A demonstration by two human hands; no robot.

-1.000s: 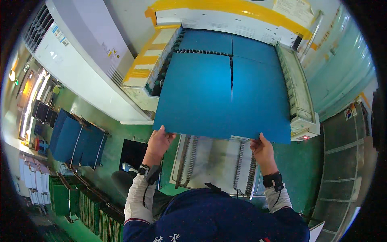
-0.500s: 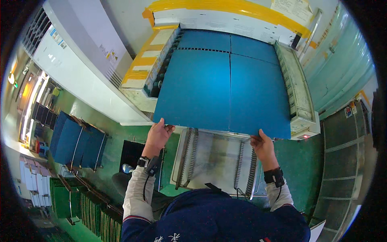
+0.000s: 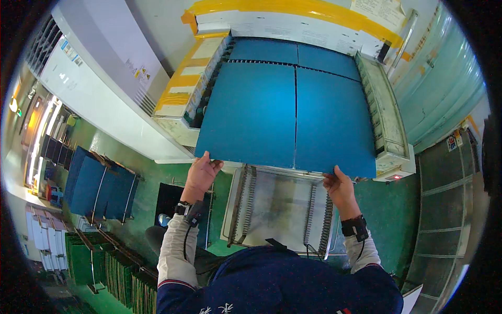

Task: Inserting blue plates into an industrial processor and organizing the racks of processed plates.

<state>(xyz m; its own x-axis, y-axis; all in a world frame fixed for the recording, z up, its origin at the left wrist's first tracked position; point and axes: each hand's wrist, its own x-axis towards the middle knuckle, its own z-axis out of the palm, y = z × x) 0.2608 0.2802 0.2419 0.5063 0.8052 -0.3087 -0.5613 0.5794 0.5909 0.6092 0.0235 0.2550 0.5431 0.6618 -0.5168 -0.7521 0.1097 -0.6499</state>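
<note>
Two flat blue panels lie side by side on a roller conveyor, their near edges jutting out toward me. At the near left corner of the left blue panel (image 3: 248,112), my left hand (image 3: 204,174) pinches the edge, thumb on top and fingers beneath. My right hand (image 3: 341,188) grips the near edge of the right blue panel (image 3: 334,118) the same way, close to its right corner. A narrow dark gap separates these two. Beyond them lie a far left blue panel (image 3: 264,51) and a far right blue panel (image 3: 329,62), with rollers showing in the gap between.
Conveyor side housings stand at left (image 3: 180,94) and right (image 3: 384,110). Below the panels is a metal-topped stand (image 3: 280,209) with ribbed strips. Racks hold blue panels (image 3: 99,183) and green boards (image 3: 117,272) at left. A white cabinet (image 3: 110,89) stands left of the conveyor.
The far panels have moved slightly away, so the gap before the far right one is wider. Both near panels and my hands have shifted slightly left; the gap between these panels has widened a little.
</note>
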